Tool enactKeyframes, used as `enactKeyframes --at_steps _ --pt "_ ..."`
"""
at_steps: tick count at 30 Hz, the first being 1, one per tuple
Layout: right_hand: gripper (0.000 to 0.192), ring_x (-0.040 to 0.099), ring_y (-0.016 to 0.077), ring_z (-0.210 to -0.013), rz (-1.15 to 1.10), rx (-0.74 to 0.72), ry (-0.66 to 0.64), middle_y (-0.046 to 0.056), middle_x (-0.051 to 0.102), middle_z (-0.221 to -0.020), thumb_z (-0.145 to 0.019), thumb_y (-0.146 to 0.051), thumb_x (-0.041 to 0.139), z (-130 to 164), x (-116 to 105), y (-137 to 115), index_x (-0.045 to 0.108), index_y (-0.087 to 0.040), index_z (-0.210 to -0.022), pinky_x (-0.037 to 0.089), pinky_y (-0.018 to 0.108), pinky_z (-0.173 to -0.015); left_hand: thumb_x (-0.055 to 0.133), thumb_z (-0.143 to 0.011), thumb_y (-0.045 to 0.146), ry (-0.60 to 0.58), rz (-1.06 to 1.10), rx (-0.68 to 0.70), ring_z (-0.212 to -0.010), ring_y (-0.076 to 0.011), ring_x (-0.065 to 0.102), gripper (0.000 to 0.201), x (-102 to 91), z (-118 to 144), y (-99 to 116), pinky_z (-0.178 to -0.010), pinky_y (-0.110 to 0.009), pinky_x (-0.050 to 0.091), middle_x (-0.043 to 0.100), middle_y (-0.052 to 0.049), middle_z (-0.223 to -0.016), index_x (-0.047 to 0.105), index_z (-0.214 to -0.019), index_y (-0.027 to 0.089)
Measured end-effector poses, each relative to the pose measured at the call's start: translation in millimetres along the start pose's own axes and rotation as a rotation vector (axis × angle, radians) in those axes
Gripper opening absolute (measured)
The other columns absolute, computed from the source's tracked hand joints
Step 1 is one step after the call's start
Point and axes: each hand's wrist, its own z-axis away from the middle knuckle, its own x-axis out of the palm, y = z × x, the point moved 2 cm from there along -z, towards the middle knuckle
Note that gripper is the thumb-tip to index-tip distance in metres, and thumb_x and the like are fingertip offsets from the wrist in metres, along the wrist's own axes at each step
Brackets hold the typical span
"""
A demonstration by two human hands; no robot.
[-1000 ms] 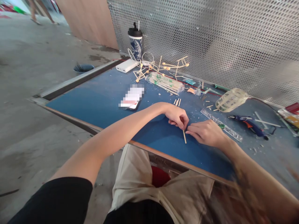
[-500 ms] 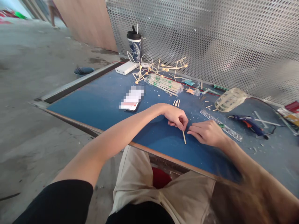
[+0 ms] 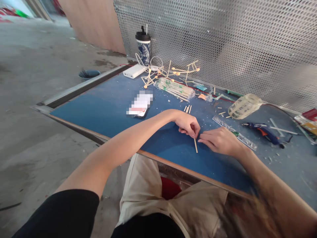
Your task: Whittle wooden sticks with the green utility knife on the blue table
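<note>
Low over the blue tabletop, my left hand (image 3: pixel 188 126) is closed in a pinch on a short wooden stick (image 3: pixel 195 145), whose free end points toward the table's front edge. Just to the right, my right hand (image 3: pixel 218 140) has its fingertips pressed together close to the left fingertips. Whatever those right fingers hold, if anything, is too small to make out. Beyond my left wrist lie several short cut sticks (image 3: pixel 187 109) in a row. A clear ruler (image 3: pixel 234 133) rests behind my right hand, partly covered by it.
A blue glue gun (image 3: pixel 264 133) lies at right near a plastic bottle (image 3: pixel 245 106). Toward the back are a bag of sticks (image 3: pixel 174 89), stick models with pale balls (image 3: pixel 187 70), a lidded cup (image 3: pixel 143 49), a white power bank (image 3: pixel 134 71) and a phone (image 3: pixel 141 106). Perforated metal (image 3: pixel 210 36) stands behind.
Both hands and the stick stay nearly in place. The view shifts slightly, and the legs of a person walking at the upper left are out of sight now.
</note>
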Motion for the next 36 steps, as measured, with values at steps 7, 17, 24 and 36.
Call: enactKeyframes --at_steps 7,17,24,36 --pt "0.032 0.064 0.0135 -0.072 0.009 0.058 -0.008 0.002 0.073 -0.085 -0.108 -0.036 0.041 -3.0 1.1 -7.9 0.069 -0.022 -0.101 0.026 0.033 -0.058 0.067 -0.082 0.038 0.018 -0.017 -0.016 -0.056 -0.0105 0.053 0.023 -0.6 -0.7 2.0 -0.053 -0.025 0.044 0.059 0.002 -0.071 0.070 -0.095 0.019" --pt "0.033 0.063 0.0134 -0.071 0.002 0.044 0.046 0.001 0.070 -0.079 -0.107 -0.036 0.042 1.9 3.5 1.0 0.069 -0.021 -0.096 0.029 0.032 -0.061 0.068 -0.083 0.042 0.001 0.013 -0.031 -0.056 -0.0104 0.053 0.027 -0.6 0.3 -0.9 -0.053 -0.025 0.044 0.058 0.002 -0.070 0.071 -0.098 0.020" --pt "0.032 0.062 0.0130 -0.070 0.024 0.017 0.053 0.001 0.069 -0.077 -0.107 -0.034 0.042 2.7 3.6 0.1 0.068 -0.021 -0.093 0.029 0.031 -0.061 0.067 -0.083 0.042 0.007 -0.001 -0.017 -0.057 -0.0109 0.054 0.027 -1.5 0.1 -1.6 -0.054 -0.025 0.045 0.059 0.002 -0.071 0.072 -0.099 0.020" --pt "0.031 0.064 0.0135 -0.072 0.023 0.026 0.065 0.000 0.070 -0.077 -0.107 -0.035 0.044 3.5 5.3 -0.9 0.068 -0.021 -0.092 0.031 0.031 -0.061 0.069 -0.081 0.040 0.011 -0.005 -0.008 -0.058 -0.0105 0.053 0.026 -0.7 1.8 2.6 -0.056 -0.026 0.044 0.062 0.001 -0.073 0.072 -0.098 0.021"
